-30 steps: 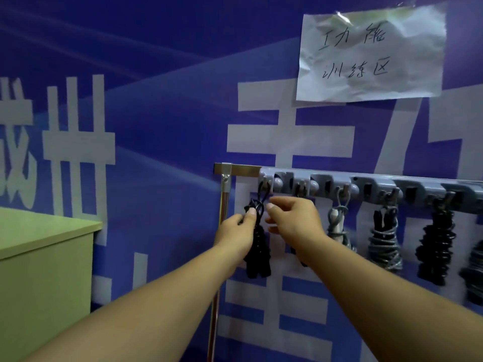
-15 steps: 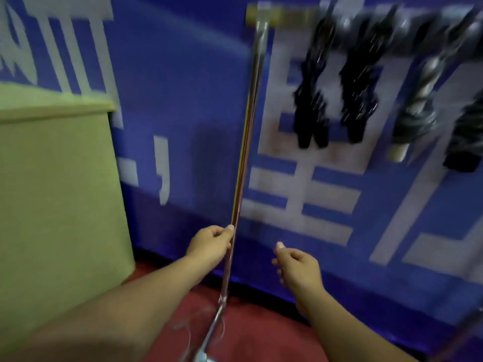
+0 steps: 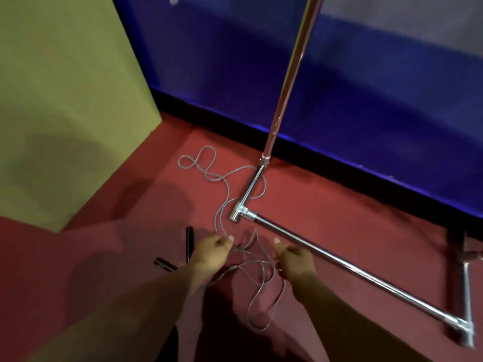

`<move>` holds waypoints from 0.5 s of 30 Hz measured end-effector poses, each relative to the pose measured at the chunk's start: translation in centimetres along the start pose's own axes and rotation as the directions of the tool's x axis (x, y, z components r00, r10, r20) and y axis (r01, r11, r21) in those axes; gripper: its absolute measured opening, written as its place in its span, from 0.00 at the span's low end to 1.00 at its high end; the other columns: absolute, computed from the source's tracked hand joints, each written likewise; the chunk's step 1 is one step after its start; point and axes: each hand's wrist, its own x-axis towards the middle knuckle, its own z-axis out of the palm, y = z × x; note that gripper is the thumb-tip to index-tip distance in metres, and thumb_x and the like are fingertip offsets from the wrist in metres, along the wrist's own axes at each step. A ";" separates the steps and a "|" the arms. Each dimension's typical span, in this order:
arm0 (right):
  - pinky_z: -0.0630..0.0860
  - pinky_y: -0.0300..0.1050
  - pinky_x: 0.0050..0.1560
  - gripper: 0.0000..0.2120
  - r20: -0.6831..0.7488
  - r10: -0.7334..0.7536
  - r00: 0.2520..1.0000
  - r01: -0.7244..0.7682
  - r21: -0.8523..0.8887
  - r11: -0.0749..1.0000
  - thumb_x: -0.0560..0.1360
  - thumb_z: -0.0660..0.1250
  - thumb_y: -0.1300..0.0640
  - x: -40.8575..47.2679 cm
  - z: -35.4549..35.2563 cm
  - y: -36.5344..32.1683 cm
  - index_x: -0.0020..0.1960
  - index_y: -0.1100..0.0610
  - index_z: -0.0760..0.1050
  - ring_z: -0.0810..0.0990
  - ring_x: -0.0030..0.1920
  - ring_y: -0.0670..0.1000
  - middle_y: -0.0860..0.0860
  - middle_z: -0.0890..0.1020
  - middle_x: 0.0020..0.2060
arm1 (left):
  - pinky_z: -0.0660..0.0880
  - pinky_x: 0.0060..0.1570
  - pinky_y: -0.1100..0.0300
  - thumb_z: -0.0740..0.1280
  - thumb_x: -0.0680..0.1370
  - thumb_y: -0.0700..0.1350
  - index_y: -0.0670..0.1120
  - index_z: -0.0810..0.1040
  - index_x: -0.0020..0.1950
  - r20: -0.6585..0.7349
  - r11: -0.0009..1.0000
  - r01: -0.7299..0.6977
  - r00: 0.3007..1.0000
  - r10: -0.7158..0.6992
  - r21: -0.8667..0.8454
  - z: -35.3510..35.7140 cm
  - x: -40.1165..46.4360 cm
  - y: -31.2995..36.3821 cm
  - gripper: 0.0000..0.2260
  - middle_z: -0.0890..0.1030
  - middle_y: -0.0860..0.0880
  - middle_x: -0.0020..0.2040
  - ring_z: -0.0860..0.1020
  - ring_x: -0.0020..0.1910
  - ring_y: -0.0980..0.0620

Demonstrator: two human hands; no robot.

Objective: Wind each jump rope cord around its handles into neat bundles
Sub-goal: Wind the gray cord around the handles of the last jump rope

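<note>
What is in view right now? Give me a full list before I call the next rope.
jump rope cord: one, grey, loose in loops on the floor, running past the rack's base toward both hands
handles: two, black, on the floor left of the left hand; the second lies nearer the left arm
rack frame: one, chrome, upright pole and base bars on the floor
cabinet: one, pale green, at left
wall banner: one, blue, behind the rack
floor: red
left hand: fingers curled by the cord; the grip is too blurred to confirm
right hand: fingers curled by the cord, grip likewise unclear
</note>
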 end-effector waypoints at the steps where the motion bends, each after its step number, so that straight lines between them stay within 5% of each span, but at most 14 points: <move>1: 0.70 0.43 0.32 0.18 0.000 0.013 1.000 -0.013 -0.029 0.999 0.76 0.71 0.48 0.6 0.5 1.3 0.34 0.60 0.80 0.72 0.27 0.51 0.53 0.77 0.27 | 0.72 0.46 0.57 0.66 0.80 0.55 0.43 0.80 0.44 -0.006 0.999 0.005 1.000 -0.004 0.033 0.4 0.3 -1.2 0.16 0.83 0.45 0.43 0.79 0.44 0.46; 5: 0.76 0.47 0.41 0.16 0.000 -0.010 1.000 0.010 -0.194 0.981 0.74 0.71 0.44 2.9 2.6 6.0 0.34 0.55 0.83 0.80 0.33 0.49 0.48 0.83 0.28 | 0.74 0.53 0.58 0.71 0.77 0.52 0.47 0.82 0.53 -0.146 0.997 -0.030 0.988 0.040 0.066 1.6 0.8 -6.6 0.11 0.82 0.47 0.50 0.80 0.52 0.46; 9: 0.76 0.45 0.43 0.17 0.026 -0.083 0.996 0.087 -0.254 0.963 0.74 0.71 0.44 3.6 4.3 7.5 0.33 0.55 0.82 0.79 0.34 0.48 0.48 0.82 0.29 | 0.75 0.54 0.52 0.73 0.75 0.54 0.47 0.75 0.56 -0.289 0.984 -0.050 0.952 0.099 0.173 0.3 0.1 -9.4 0.16 0.72 0.48 0.53 0.76 0.53 0.46; 12: 0.70 0.45 0.36 0.24 0.135 -0.148 0.980 0.181 -0.277 0.944 0.72 0.69 0.40 3.1 6.3 8.3 0.29 0.59 0.76 0.71 0.28 0.48 0.49 0.73 0.23 | 0.76 0.55 0.45 0.75 0.71 0.60 0.44 0.70 0.59 -0.428 0.984 0.155 0.898 -0.101 0.092 -1.7 0.3 -10.4 0.28 0.71 0.44 0.58 0.76 0.57 0.40; 15: 0.72 0.48 0.38 0.20 0.206 -0.152 0.967 0.194 -0.199 0.961 0.72 0.70 0.41 2.6 8.4 8.4 0.31 0.56 0.78 0.72 0.30 0.49 0.48 0.74 0.25 | 0.76 0.58 0.43 0.78 0.68 0.60 0.41 0.65 0.67 -0.387 0.938 0.310 0.855 -0.346 -0.154 -2.1 0.8 -10.9 0.39 0.70 0.39 0.65 0.75 0.62 0.36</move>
